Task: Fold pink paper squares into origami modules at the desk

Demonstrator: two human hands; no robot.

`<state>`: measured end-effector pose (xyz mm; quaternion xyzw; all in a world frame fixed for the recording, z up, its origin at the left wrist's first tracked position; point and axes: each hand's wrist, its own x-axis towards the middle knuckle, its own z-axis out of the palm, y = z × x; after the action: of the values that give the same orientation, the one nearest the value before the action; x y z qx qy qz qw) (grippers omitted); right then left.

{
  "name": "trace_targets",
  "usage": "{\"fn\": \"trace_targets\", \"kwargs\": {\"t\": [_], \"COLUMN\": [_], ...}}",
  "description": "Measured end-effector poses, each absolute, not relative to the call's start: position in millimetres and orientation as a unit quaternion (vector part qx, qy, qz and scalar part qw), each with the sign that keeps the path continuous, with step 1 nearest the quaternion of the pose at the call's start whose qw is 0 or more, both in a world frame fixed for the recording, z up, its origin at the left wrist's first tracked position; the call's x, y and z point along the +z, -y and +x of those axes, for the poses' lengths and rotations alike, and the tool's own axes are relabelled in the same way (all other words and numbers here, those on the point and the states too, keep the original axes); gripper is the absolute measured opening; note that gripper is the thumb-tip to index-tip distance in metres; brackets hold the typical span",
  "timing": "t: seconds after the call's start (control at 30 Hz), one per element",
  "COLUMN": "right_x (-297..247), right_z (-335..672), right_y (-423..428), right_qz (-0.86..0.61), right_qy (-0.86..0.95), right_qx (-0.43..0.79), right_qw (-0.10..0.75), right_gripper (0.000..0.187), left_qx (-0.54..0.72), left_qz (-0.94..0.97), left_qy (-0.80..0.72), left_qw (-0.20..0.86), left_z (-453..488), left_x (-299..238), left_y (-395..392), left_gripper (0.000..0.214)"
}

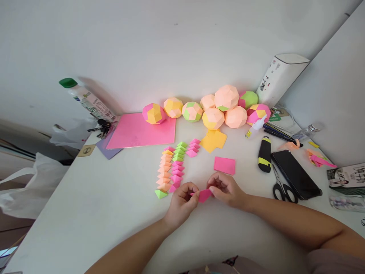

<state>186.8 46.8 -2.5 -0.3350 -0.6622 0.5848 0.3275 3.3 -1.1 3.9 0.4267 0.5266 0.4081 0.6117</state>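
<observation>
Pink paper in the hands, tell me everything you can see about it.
The pink paper is small, bright and plain, apparently folded, with angled edges. The left hand pinches one end, the right hand the other, so its ends are partly hidden. It is held over the white table; whether they touch is unclear.

white table (99, 213) | pink board (137, 133) | folded paper pieces (164, 168) | phone (296, 175) | scissors (280, 184)
</observation>
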Motion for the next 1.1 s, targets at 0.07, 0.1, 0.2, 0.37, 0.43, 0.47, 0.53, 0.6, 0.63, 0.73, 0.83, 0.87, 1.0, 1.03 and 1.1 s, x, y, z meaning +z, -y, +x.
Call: {"fn": "trace_targets", "kwargs": {"t": [0.07, 0.1, 0.2, 0.37, 0.43, 0.47, 0.53, 0.6, 0.63, 0.73, 0.83, 0.87, 1.0, 1.03, 1.1], "right_x": [-3.8, -4.5, -5.3, -3.0, -2.4, -2.3, -2.6, -3.2, -3.7, -5.5, -6.3, -6.1, -3.2, -2.6, -2.2], "right_z": [186.4, 186.4, 187.0, 187.8, 187.8, 187.8, 187.7, 187.6, 187.4, 186.9, 186.8, 187.0, 188.7, 189.1, 189.4], "right_y": [-47.5, -47.8, -48.2, -48.5, -48.8, -48.9, -49.0, -48.9, -48.7, -48.2, -47.6, -47.4, -47.2, -47.2, -47.2], "right_qz": [-0.306, -0.296, -0.305, -0.344, -0.341, -0.339, -0.332, -0.319, -0.312, -0.297, -0.295, -0.296, -0.321, -0.327, -0.330], "right_qy": [0.711, 0.731, 0.741, 0.708, 0.705, 0.705, 0.713, 0.729, 0.738, 0.757, 0.758, 0.754, 0.708, 0.695, 0.672], "right_qx": [0.553, 0.537, 0.525, 0.541, 0.546, 0.547, 0.542, 0.531, 0.524, 0.507, 0.505, 0.509, 0.554, 0.566, 0.590], "right_qw": [0.310, 0.300, 0.287, 0.296, 0.298, 0.298, 0.295, 0.290, 0.288, 0.286, 0.289, 0.291, 0.298, 0.300, 0.302], "right_gripper": [0.014, 0.015, 0.022, 0.026, 0.026, 0.026, 0.024, 0.022, 0.020, 0.017, 0.013, 0.012, 0.011, 0.011, 0.013], "left_qx": [0.408, 0.408, 0.414, 0.448, 0.471, 0.477, 0.471, 0.442, 0.426, 0.405, 0.406, 0.404, 0.400, 0.402, 0.408], "left_qz": [0.440, 0.447, 0.453, 0.412, 0.409, 0.410, 0.425, 0.459, 0.477, 0.514, 0.520, 0.516, 0.468, 0.452, 0.427], "left_qy": [-0.521, -0.520, -0.524, -0.535, -0.513, -0.500, -0.484, -0.483, -0.484, -0.485, -0.483, -0.486, -0.506, -0.509, -0.515], "left_qw": [0.607, 0.602, 0.591, 0.586, 0.590, 0.595, 0.603, 0.601, 0.597, 0.580, 0.576, 0.578, 0.605, 0.612, 0.621], "left_z": [4.4, 4.9, 4.9, 1.7, 1.0, 1.0, 1.2, 1.6, 1.8, 2.3, 2.8, 2.8, 1.5, 1.1, 0.7], "left_x": [4.0, 3.9, 2.7, -1.4, -2.5, -2.7, -2.8, -2.7, -2.7, -2.9, -2.8, -2.5, -0.9, -0.4, 0.3], "left_y": [1.0, 1.0, 1.4, 2.9, 3.3, 3.5, 3.6, 3.4, 3.3, 2.9, 2.8, 2.8, 3.0, 3.0, 2.9], "left_gripper": [0.022, 0.021, 0.021, 0.022, 0.022, 0.021, 0.022, 0.021, 0.021, 0.020, 0.019, 0.020, 0.025, 0.026, 0.029]}}
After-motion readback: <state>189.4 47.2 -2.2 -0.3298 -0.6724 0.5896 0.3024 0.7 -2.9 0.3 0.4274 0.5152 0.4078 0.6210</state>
